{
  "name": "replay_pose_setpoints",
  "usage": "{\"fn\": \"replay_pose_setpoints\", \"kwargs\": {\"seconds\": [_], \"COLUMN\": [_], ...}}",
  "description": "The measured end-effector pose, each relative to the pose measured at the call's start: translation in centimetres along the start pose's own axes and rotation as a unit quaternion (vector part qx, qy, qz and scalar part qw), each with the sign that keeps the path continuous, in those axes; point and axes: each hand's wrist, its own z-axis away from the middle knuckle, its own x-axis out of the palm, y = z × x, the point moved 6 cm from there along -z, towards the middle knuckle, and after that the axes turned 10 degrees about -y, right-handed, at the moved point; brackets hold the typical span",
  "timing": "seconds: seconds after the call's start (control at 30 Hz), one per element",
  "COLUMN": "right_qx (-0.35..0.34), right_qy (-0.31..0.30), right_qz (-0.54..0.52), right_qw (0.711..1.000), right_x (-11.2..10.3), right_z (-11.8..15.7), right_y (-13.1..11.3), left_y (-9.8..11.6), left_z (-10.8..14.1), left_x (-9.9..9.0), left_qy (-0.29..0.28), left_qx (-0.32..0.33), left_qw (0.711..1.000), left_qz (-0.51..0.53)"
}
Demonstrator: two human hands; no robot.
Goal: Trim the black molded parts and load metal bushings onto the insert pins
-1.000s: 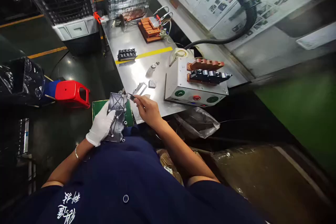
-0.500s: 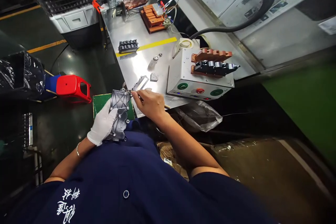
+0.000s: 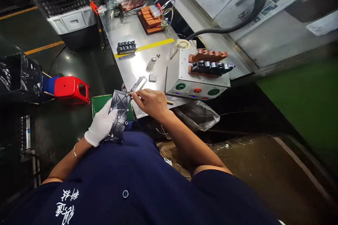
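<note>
A white-gloved left hand (image 3: 99, 124) clamps a dark ribbed housing (image 3: 119, 112) by its long side, in front of the wearer's shirt (image 3: 126, 168) and near the edge of a metal worktable (image 3: 121, 72), as the bare right hand (image 3: 154, 103) closes its fingertips at the upper corner, any small tool there too hidden to confirm. The part looks stiff, fairly light and perhaps slick, best gripped by its long edges
</note>
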Motion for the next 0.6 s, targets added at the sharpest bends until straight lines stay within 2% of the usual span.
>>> {"fn": "replay_pose_setpoints", "kwargs": {"seconds": [0.1, 0.3, 0.47, 0.6], "right_qx": [-0.011, -0.109, -0.102, -0.085], "right_qy": [0.006, -0.016, -0.051, -0.052], "right_qz": [-0.006, -0.006, 0.016, 0.015], "right_qw": [1.000, 0.994, 0.993, 0.995], "right_x": [-0.4, -0.2, 0.1, -0.1], "right_z": [0.2, 1.4, 1.1, 0.9], "right_y": [0.1, -1.3, -1.5, -1.4], "left_y": [0.2, 0.3, 0.3, 0.3], "left_z": [-0.1, -0.4, -0.4, -0.3], "left_x": [-0.3, -1.1, -1.1, -1.0], "left_qy": [-0.001, 0.001, 0.006, 0.018], "left_qx": [-0.001, 0.001, 0.007, 0.020], "left_qw": [1.000, 0.999, 0.999, 0.998], "left_qz": [0.010, 0.049, 0.048, 0.059]}}
